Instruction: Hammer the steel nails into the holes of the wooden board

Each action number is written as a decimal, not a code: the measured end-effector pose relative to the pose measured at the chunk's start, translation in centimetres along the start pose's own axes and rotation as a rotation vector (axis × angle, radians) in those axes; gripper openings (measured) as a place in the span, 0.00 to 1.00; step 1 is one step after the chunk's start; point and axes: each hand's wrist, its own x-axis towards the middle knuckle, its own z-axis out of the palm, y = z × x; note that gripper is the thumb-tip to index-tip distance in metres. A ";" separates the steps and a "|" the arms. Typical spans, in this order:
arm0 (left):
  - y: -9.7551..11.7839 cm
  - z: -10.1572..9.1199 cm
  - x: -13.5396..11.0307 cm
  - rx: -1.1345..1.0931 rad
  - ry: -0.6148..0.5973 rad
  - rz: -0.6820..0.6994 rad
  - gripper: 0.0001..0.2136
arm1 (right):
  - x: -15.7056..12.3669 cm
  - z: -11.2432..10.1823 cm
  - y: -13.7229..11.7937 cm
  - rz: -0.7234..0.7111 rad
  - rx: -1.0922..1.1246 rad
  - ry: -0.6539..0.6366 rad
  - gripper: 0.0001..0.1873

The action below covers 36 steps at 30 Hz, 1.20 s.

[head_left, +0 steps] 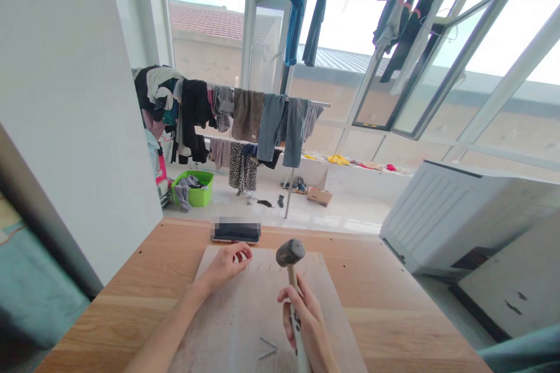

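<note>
My right hand [305, 319] is wrapped round the pale handle of a hammer [290, 255], whose dark head is raised above a pale wooden board [245, 315] lying on the table. My left hand [228, 264] rests on the board's far left part, fingers pinched together at a small nail standing in the board. A short row of nails [269, 267] stands upright near the board's far edge, just beyond the hammer head. Two loose nails [268, 348] lie crossed on the board near my right wrist.
A wooden table [394, 303] carries the board and a phone [235, 233] at its far edge. Beyond stand a laundry rack with clothes [245, 122], a green basket [195, 187], a white appliance [459, 215] at right and a white wall [79, 128] at left.
</note>
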 end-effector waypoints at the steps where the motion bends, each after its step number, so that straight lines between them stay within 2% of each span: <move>1: 0.1 -0.1 0.0 -0.001 -0.003 0.000 0.06 | 0.0 0.1 0.0 0.003 0.002 0.000 0.23; 14: -0.2 -0.2 -0.1 -0.007 -0.032 -0.035 0.07 | -0.3 0.6 -0.3 -0.002 -0.043 -0.028 0.26; 19: -0.2 0.1 -0.2 0.004 -0.044 -0.055 0.08 | -0.4 0.9 -0.5 -0.005 -0.075 -0.073 0.32; 23: -0.1 0.3 -0.2 0.009 -0.046 -0.057 0.08 | -0.8 1.2 -1.7 0.000 -0.094 -0.093 0.29; 27: -0.6 0.4 -0.1 -0.009 -0.023 -0.039 0.09 | -0.9 2.7 -3.0 0.026 -0.106 -0.115 0.30; 32: -0.5 0.4 -0.1 -0.044 0.002 -0.018 0.11 | -0.1 4.9 -1.4 0.033 -0.047 -0.114 0.31; 36: -0.1 0.1 -0.3 -0.052 0.000 0.003 0.11 | 0.0 5.4 0.6 0.044 -0.049 -0.141 0.36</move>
